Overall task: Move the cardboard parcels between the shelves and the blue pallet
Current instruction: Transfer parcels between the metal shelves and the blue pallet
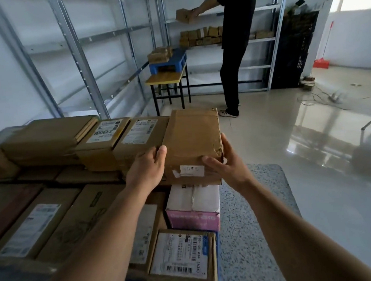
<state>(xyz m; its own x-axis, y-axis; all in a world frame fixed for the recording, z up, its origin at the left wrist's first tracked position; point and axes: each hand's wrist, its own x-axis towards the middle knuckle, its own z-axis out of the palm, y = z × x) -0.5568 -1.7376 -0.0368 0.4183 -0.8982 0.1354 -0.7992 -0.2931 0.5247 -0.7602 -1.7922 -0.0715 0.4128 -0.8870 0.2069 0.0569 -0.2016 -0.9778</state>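
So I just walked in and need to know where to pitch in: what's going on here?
Parcels are being sorted. The camera wearer has both hands on a brown parcel at the right end of a stack, the left hand on its left side and the right hand at its near right corner. More parcels lie below it. Across the room, a second person in black holds a small box at the shelves.

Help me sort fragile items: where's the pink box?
Head view, lower centre: the pink box sits under the parcel both hands hold, above a labelled parcel.
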